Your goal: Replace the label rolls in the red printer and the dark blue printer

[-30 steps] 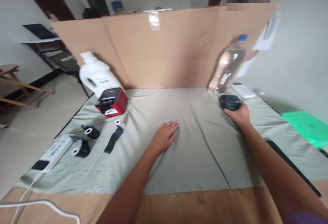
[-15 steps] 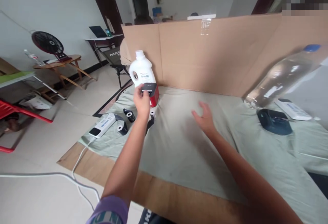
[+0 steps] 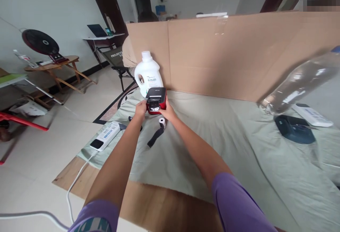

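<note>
Red-and-black boxy device gripped by left hand and right hand, centre; white plastic jug behind, contents hidden; clear plastic bottle seen at right.

With my left hand and my right hand, I am holding the red and black device from its two sides. Just behind it stands a white jug. In front, on the cloth, lies a small roll with a dark strip. Far to the right, a clear bottle is near the cardboard panel.
</note>
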`<state>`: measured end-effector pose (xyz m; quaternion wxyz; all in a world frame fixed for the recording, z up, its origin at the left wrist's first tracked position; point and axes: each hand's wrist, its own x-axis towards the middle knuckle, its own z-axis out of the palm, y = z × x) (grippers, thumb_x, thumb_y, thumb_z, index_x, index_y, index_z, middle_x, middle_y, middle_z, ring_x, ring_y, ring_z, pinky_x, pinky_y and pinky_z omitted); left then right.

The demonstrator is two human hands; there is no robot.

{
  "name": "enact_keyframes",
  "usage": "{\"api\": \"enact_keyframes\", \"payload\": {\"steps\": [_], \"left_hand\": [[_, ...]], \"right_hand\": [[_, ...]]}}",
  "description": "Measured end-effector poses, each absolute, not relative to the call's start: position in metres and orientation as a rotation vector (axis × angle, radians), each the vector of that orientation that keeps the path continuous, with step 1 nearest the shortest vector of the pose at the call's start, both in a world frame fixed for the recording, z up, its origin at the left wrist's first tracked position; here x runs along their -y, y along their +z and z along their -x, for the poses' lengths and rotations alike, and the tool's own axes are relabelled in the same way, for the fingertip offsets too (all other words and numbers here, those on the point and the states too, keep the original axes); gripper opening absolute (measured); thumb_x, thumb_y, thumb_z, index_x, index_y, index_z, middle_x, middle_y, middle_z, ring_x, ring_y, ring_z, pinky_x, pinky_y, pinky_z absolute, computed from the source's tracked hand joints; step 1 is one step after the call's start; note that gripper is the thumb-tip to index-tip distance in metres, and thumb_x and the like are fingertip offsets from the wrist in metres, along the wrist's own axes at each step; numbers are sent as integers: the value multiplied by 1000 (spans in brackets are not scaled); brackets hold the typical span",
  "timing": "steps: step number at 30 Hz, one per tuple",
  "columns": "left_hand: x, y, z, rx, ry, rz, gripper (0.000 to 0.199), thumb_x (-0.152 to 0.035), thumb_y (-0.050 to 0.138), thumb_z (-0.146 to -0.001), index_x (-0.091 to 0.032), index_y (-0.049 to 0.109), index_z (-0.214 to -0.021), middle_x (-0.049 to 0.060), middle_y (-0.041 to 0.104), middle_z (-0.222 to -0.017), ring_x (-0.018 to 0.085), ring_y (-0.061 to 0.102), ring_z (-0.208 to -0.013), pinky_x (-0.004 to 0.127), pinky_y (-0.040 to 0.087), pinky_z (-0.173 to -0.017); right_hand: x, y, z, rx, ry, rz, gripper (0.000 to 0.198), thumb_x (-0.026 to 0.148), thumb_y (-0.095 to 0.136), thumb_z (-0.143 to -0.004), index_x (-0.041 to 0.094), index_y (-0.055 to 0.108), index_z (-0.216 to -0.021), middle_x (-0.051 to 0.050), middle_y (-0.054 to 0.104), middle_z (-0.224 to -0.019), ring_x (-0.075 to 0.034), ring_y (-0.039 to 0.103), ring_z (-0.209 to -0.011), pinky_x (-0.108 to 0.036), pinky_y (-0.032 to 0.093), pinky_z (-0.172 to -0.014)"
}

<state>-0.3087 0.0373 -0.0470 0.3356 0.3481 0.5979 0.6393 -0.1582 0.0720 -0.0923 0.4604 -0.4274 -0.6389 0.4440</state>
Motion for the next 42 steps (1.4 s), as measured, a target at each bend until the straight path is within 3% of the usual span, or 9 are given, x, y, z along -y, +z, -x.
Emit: {"api": "enact_keyframes", "payload": {"steps": [4,8,13,17,20,28,35,38,42], "left_hand": [[-25,-48,287,-1529,1628,-886,21,-30,57,-87,-13,69,-89,5,70,-79,18,65,-86,32,53,-85],[0,-39,244,-1409,1659,-1081,31,-34,55,-91,-14,72,-108,9,75,-105,22,65,-110,39,49,-102],[55,-18,173,-1278,1649,-1443,43,-43,50,-97,-19,67,-128,5,62,-139,25,48,-139,39,30,-122],[102,-26,121,-1147,1529,-1533,52,-46,48,-99,-21,54,-144,3,49,-152,22,40,-145,34,27,-124],[127,-48,96,-1091,1432,-1554,55,-46,45,-100,-22,46,-150,2,43,-156,22,37,-147,36,27,-125],[145,-79,78,-1115,1334,-1467,54,-37,44,-100,-23,43,-151,1,40,-158,21,33,-149,38,25,-126],[145,-83,82,-1033,1403,-1487,56,-41,49,-98,-21,44,-150,6,45,-155,24,40,-145,39,31,-124],[144,-85,85,-1033,1433,-1493,48,-42,51,-96,-20,54,-138,9,54,-148,25,49,-139,40,39,-119],[140,-86,88,-982,1436,-1508,32,-39,52,-96,-20,59,-121,10,55,-145,24,54,-133,39,43,-114]], "right_hand": [[-61,-91,135,1537,1038,975,96,30,72,-79,22,20,-160,-7,54,-147,-25,54,-131,-45,38,-116],[-30,-72,86,1524,934,865,92,35,70,-80,25,25,-159,-4,53,-147,-26,54,-130,-43,43,-112],[41,-42,5,1503,789,984,88,40,67,-82,26,26,-158,-8,50,-147,-26,55,-125,-40,51,-102],[103,-44,-56,1501,691,1114,83,37,66,-81,25,32,-155,-12,53,-141,-25,60,-113,-39,56,-91],[138,-60,-87,1542,584,1191,81,36,65,-82,28,31,-156,-12,50,-145,-27,59,-116,-42,56,-90],[161,-90,-106,1602,447,1244,83,39,64,-87,29,22,-159,-14,44,-150,-31,43,-139,-53,43,-110],[160,-96,-106,1620,408,1259,89,36,65,-85,30,18,-160,-14,52,-136,-32,56,-121,-54,50,-101],[162,-95,-106,1616,403,1253,92,35,67,-83,30,17,-161,-13,54,-130,-32,59,-114,-51,54,-95],[163,-93,-106,1613,412,1232,89,34,68,-83,30,22,-159,-14,50,-137,-30,56,-118,-48,55,-92]]}}
